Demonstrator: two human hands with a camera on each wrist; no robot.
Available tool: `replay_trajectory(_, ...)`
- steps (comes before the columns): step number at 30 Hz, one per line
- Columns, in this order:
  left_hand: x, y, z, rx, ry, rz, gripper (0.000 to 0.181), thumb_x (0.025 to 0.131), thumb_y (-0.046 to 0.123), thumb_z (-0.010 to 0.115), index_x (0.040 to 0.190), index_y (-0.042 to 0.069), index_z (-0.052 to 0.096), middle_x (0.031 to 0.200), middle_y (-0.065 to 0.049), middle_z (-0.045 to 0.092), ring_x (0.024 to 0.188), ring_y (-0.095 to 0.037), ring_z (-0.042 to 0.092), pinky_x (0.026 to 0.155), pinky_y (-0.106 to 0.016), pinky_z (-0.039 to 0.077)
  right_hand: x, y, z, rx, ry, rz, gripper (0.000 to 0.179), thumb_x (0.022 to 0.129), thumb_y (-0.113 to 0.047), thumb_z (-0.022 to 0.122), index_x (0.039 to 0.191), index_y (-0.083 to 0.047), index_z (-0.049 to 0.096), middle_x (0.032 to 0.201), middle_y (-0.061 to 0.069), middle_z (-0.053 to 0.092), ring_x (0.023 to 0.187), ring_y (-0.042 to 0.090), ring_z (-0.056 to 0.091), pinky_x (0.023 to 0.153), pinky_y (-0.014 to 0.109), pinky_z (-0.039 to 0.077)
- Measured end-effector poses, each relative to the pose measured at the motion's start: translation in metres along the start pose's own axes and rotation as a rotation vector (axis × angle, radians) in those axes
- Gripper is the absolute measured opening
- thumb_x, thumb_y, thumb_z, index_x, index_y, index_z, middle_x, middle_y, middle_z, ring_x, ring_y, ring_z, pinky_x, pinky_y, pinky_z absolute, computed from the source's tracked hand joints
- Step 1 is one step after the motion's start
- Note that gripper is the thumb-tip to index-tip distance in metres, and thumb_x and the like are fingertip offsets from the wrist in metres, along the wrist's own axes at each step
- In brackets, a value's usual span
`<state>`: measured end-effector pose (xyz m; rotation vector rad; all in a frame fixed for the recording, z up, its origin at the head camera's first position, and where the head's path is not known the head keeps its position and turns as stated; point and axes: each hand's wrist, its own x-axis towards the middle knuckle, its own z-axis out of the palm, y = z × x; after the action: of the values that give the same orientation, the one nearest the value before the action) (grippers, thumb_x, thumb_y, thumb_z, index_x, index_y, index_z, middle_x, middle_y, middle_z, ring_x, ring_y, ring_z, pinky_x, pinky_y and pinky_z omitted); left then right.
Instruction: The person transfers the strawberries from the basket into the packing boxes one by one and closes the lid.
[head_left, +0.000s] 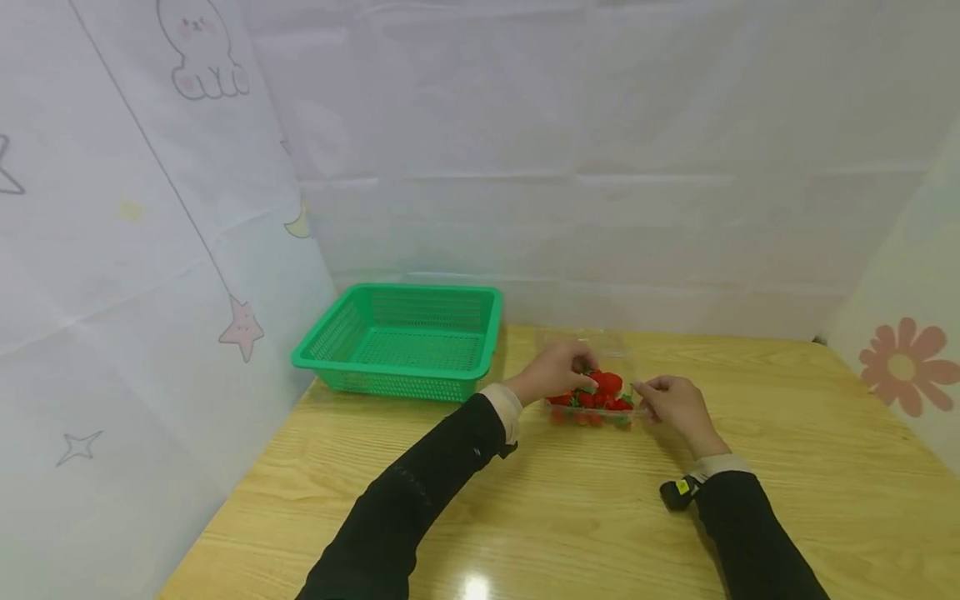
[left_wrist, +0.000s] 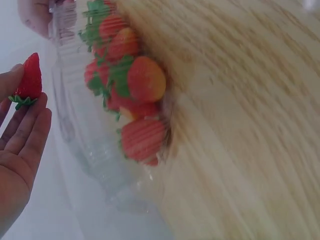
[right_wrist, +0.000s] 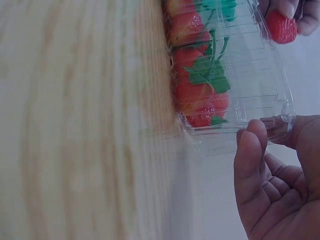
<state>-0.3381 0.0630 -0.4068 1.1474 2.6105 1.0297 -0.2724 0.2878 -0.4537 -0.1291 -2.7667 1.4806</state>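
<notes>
My left hand [head_left: 553,372] pinches one red strawberry [left_wrist: 32,77] between thumb and fingers, its green leaves toward the palm. The berry is held above a clear plastic box [right_wrist: 254,82] with several strawberries [left_wrist: 145,80] inside, some with green leaves and stems. At the right end of the box, my right hand [head_left: 677,408] grips the rim between thumb and fingers. In the head view the box's clear lid [head_left: 588,340] lies folded back behind the berries.
A green plastic basket [head_left: 408,390] with slotted walls stands to the left of the box on the wooden table [head_left: 570,508]. White printed cloth [head_left: 525,225] hangs behind the table and along its sides.
</notes>
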Motion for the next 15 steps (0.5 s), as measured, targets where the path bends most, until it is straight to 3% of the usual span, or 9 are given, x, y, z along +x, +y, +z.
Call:
replay_trajectory(6, 0.009, -0.003, 0.020, -0.045, -0.020, 0.044, 0.021, 0.084, 0.013, 0.078, 0.100, 0.004, 0.068, 0.098, -0.001, 0.065, 0.078, 0.000, 0.058, 0.069, -0.014, 0.048, 0.000, 0.001, 0.001, -0.002, 0.005, -0.004, 0.044, 0.100, -0.033, 0.055, 0.108, 0.010, 0.064, 0.075, 0.006, 0.066, 0.065, 0.023, 0.065, 0.060, 0.033, 0.055)
replay_trajectory(12, 0.016, -0.003, 0.033, -0.073, -0.093, 0.039, 0.016, 0.084, 0.011, 0.077, 0.097, 0.009, 0.068, 0.098, 0.007, 0.061, 0.081, 0.001, 0.058, 0.071, -0.013, 0.048, -0.002, 0.000, 0.002, -0.006, 0.016, -0.010, 0.045, 0.100, -0.033, 0.056, 0.107, 0.011, 0.064, 0.075, 0.008, 0.066, 0.064, 0.023, 0.065, 0.059, 0.033, 0.055)
replay_trajectory(15, 0.020, -0.002, 0.038, -0.043, -0.099, 0.048, 0.015, 0.083, 0.010, 0.078, 0.094, 0.012, 0.068, 0.093, 0.008, 0.059, 0.076, -0.001, 0.056, 0.067, -0.013, 0.047, -0.001, 0.000, 0.001, -0.012, 0.021, -0.015, 0.044, 0.101, -0.032, 0.055, 0.106, 0.011, 0.064, 0.075, 0.008, 0.066, 0.064, 0.022, 0.065, 0.059, 0.032, 0.055)
